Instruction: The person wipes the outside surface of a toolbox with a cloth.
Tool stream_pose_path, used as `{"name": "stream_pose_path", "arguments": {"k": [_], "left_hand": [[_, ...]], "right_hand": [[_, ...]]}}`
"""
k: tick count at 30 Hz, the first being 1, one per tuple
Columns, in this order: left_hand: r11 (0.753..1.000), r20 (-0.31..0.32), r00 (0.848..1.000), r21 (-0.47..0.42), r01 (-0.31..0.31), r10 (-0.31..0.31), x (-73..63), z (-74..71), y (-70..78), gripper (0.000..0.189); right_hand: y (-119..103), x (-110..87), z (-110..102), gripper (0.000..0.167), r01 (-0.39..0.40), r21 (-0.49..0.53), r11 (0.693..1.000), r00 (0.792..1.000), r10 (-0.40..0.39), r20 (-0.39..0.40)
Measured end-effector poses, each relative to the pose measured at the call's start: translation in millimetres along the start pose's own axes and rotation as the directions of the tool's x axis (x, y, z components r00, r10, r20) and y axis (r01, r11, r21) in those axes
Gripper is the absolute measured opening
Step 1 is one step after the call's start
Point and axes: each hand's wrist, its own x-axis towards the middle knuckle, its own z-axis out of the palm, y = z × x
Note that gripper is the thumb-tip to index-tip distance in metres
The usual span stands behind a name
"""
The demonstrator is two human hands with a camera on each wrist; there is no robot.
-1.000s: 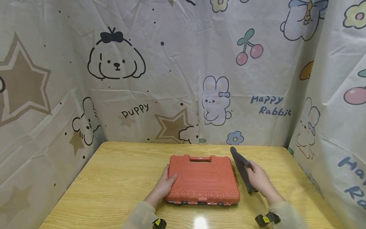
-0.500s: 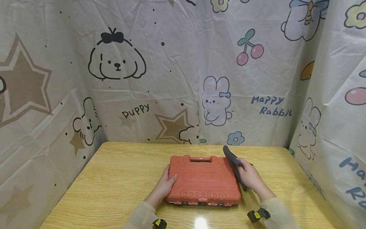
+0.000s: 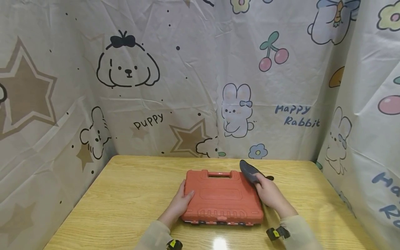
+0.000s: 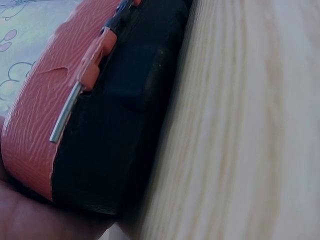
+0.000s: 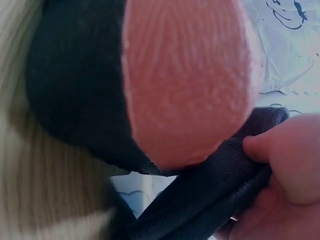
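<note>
A closed red plastic tool case lies flat on the table, its handle toward the back. The left wrist view shows its black base and a metal hinge pin. My left hand grips the case's left side, thumb over the upper edge. In my right hand is a folded dark grey cloth, pinched between thumb and fingers. The cloth lies against the case's right side and back right corner. Some of my right fingers are hidden behind it.
The wooden table ends at a back edge close behind the case. A printed fabric curtain hangs behind it and along both sides.
My right hand has moved left with the cloth, from beside the case onto its back right corner. The cloth has tilted over the edge. My left hand and the case stay put.
</note>
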Motion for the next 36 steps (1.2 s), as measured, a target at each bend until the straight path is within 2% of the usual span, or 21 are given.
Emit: {"name": "stream_pose_path", "arguments": {"k": [9, 16, 25, 29, 36], "left_hand": [[1.0, -0.025, 1.0, 0.003, -0.001, 0.001, 0.0, 0.9, 0.5, 0.072], [1.0, -0.03, 1.0, -0.018, 0.005, -0.005, -2.4, 1.2, 2.3, 0.072], [0.999, -0.021, 1.0, -0.051, 0.009, -0.01, -3.0, 4.3, -0.8, 0.072], [0.998, -0.024, 1.0, -0.055, 0.015, -0.017, -1.8, 4.5, -1.2, 0.072], [0.998, -0.03, 0.999, -0.06, 0.016, -0.017, -0.7, 4.3, -1.4, 0.073]], "right_hand": [[-9, -2.8, -1, 0.035, 0.09, -0.095, 0.991, 0.994, -0.083, 0.075], [-21, -11.1, -10, 0.034, 0.119, -0.148, 0.982, 0.984, -0.097, 0.151], [-34, -23.1, -19, 0.033, 0.129, -0.177, 0.976, 0.965, -0.081, 0.251], [-41, -27.5, -22, 0.033, 0.104, -0.186, 0.977, 0.955, -0.046, 0.293], [-52, -35.8, -27, 0.035, 0.086, -0.184, 0.979, 0.945, -0.021, 0.328]]}}
